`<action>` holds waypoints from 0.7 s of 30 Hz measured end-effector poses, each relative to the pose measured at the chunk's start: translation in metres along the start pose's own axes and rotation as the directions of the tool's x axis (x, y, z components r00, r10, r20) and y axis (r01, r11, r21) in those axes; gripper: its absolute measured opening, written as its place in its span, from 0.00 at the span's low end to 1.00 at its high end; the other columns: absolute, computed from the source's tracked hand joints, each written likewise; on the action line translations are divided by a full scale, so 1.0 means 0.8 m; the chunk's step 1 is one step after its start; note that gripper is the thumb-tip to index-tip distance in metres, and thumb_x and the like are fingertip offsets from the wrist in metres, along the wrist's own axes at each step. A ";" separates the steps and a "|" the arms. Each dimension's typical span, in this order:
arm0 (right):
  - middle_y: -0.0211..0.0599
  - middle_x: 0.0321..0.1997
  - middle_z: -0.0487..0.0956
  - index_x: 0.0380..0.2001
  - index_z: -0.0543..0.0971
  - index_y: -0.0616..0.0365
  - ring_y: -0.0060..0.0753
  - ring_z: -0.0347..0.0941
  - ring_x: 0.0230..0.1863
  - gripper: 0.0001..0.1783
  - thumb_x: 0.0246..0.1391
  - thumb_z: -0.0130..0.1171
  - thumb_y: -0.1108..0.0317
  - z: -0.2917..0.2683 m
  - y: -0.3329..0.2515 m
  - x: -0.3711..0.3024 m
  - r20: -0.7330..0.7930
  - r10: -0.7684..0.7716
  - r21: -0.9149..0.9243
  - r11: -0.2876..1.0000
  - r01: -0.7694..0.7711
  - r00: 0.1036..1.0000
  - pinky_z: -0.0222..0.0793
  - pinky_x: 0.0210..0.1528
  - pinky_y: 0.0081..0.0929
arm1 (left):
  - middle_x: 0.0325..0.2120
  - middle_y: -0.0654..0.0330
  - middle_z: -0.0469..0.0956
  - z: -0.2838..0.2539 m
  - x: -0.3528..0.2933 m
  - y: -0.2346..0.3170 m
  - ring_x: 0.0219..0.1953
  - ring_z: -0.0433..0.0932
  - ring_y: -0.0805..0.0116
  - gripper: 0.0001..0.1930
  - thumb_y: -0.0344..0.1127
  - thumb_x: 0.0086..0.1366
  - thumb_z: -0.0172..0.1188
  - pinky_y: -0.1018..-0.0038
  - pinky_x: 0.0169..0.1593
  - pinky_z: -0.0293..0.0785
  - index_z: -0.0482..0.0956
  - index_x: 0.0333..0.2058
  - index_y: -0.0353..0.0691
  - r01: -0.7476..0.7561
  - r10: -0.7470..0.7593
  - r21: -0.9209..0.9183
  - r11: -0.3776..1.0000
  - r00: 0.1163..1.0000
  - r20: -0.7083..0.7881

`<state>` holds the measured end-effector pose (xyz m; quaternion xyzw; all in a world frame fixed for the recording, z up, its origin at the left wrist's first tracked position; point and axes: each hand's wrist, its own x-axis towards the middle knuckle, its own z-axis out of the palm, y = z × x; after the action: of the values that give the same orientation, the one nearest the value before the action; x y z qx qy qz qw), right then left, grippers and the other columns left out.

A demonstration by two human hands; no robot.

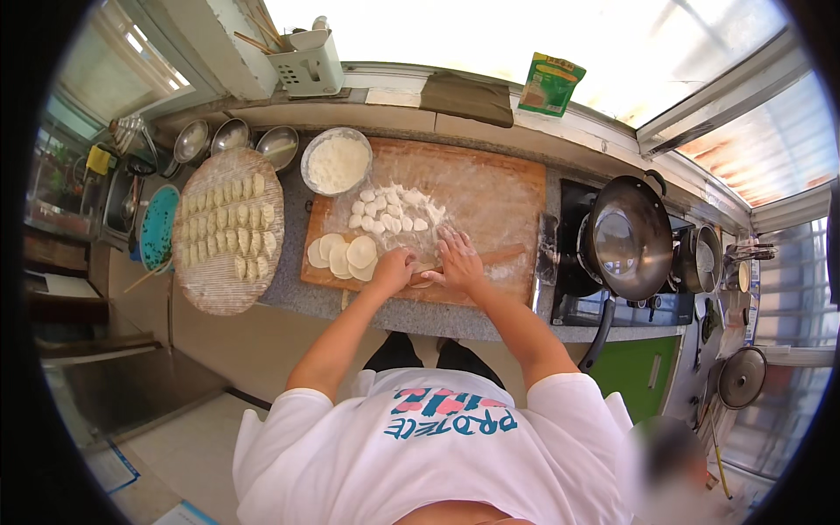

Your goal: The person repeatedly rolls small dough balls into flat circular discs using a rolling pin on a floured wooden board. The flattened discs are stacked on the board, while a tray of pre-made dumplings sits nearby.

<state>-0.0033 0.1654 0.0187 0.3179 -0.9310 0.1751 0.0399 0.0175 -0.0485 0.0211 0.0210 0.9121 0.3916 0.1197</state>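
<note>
My white T-shirt [455,464] foremost, my right hand [458,262] spreads its fingers atop a wooden rolling pin [505,255]; my left hand's [398,266] fingers curl nearby, their pinch unclear.

Rolling pin [505,255] partly hidden under right hand [458,261]; left hand [395,266], grip too small to tell; lower right, blurred patch [669,459]
</note>
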 end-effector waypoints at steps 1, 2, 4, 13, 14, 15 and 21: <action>0.50 0.67 0.70 0.49 0.75 0.62 0.55 0.64 0.68 0.42 0.49 0.62 0.32 0.003 0.006 -0.001 0.003 -0.041 0.007 0.999 0.041 0.999 0.53 0.73 0.54 | 0.36 0.47 0.83 -0.002 0.000 0.007 0.37 0.83 0.50 0.08 0.28 0.58 0.65 0.60 0.42 0.79 0.84 0.37 0.35 0.062 -0.064 0.078 0.995 0.998 0.021; 0.50 0.66 0.70 0.49 0.75 0.61 0.54 0.64 0.68 0.40 0.49 0.63 0.34 0.006 0.012 -0.002 0.006 -0.081 0.014 0.997 0.081 0.997 0.54 0.72 0.53 | 0.36 0.46 0.83 -0.004 0.001 0.014 0.36 0.83 0.50 0.08 0.29 0.58 0.65 0.60 0.41 0.79 0.84 0.36 0.35 0.122 -0.129 0.156 0.980 0.991 0.037; 0.48 0.66 0.70 0.47 0.75 0.57 0.53 0.65 0.68 0.35 0.48 0.67 0.40 0.013 0.017 -0.028 0.048 -0.178 0.036 0.984 0.176 0.983 0.56 0.71 0.53 | 0.34 0.47 0.83 -0.001 -0.006 0.022 0.37 0.82 0.47 0.05 0.29 0.59 0.62 0.58 0.43 0.78 0.84 0.32 0.36 0.114 -0.120 0.146 0.983 0.992 0.033; 0.44 0.67 0.69 0.45 0.76 0.48 0.53 0.66 0.67 0.25 0.46 0.72 0.52 -0.002 0.005 -0.068 0.054 -0.140 0.055 0.989 0.137 0.989 0.61 0.69 0.51 | 0.31 0.50 0.83 0.008 0.007 0.007 0.37 0.83 0.51 0.03 0.27 0.58 0.63 0.59 0.42 0.77 0.81 0.32 0.37 -0.087 0.094 -0.114 0.990 0.994 0.063; 0.44 0.67 0.69 0.45 0.76 0.48 0.53 0.66 0.67 0.25 0.46 0.72 0.53 -0.002 0.004 -0.067 0.048 -0.124 0.052 0.991 0.121 0.991 0.61 0.69 0.51 | 0.31 0.50 0.83 0.004 0.012 0.004 0.37 0.83 0.52 0.04 0.26 0.58 0.63 0.59 0.42 0.77 0.81 0.33 0.37 -0.085 0.105 -0.165 0.983 0.987 0.118; 0.45 0.67 0.70 0.46 0.76 0.49 0.53 0.66 0.66 0.26 0.47 0.71 0.51 -0.002 0.004 -0.066 0.060 -0.121 0.040 0.992 0.119 0.991 0.60 0.69 0.52 | 0.31 0.50 0.83 0.000 0.017 0.002 0.37 0.83 0.52 0.04 0.26 0.58 0.63 0.60 0.42 0.77 0.81 0.34 0.36 -0.090 0.114 -0.140 0.986 0.977 0.178; 0.48 0.65 0.71 0.50 0.75 0.61 0.54 0.65 0.67 0.39 0.50 0.64 0.37 0.001 -0.007 -0.031 0.011 -0.017 0.010 1.000 0.017 1.000 0.54 0.72 0.54 | 0.32 0.49 0.84 -0.003 0.028 -0.004 0.37 0.84 0.51 0.10 0.30 0.57 0.66 0.60 0.43 0.78 0.81 0.38 0.35 -0.069 0.077 -0.053 0.996 0.981 0.176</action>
<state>0.0198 0.1758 0.0152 0.3270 -0.9275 0.1776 0.0348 -0.0042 -0.0494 0.0157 0.0864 0.8869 0.4136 0.1867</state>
